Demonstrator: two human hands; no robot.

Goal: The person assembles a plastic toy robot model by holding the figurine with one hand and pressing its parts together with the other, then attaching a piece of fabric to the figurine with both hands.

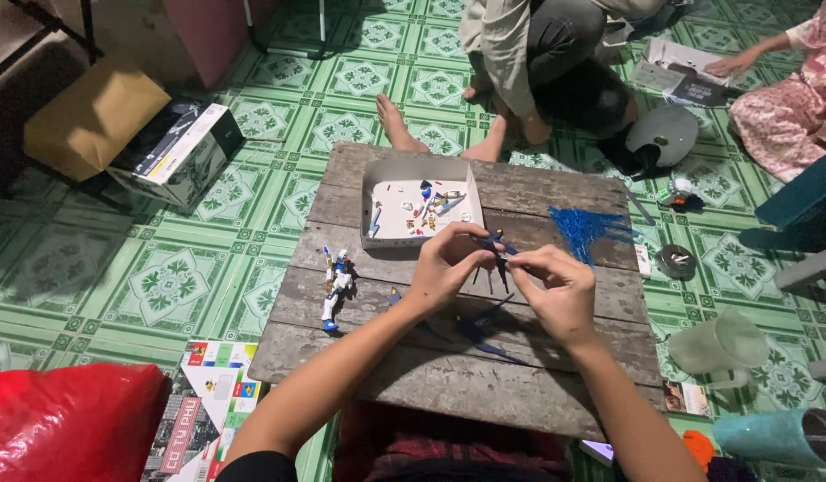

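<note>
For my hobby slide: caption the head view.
Both hands, left hand and right hand, grip a dark blue plastic part over a wooden board.

Between the fingertips of the left hand (446, 261) and the right hand (559, 290), the thin dark blue plastic piece (495, 243) is partly covered, too small to tell its shape. Beyond the fingers, the bits in the shallow white cardboard tray (373, 183) are only specks. Farther off, two seated people are cut by the top edge; nearer, both forearms leave the bottom edge.
</note>
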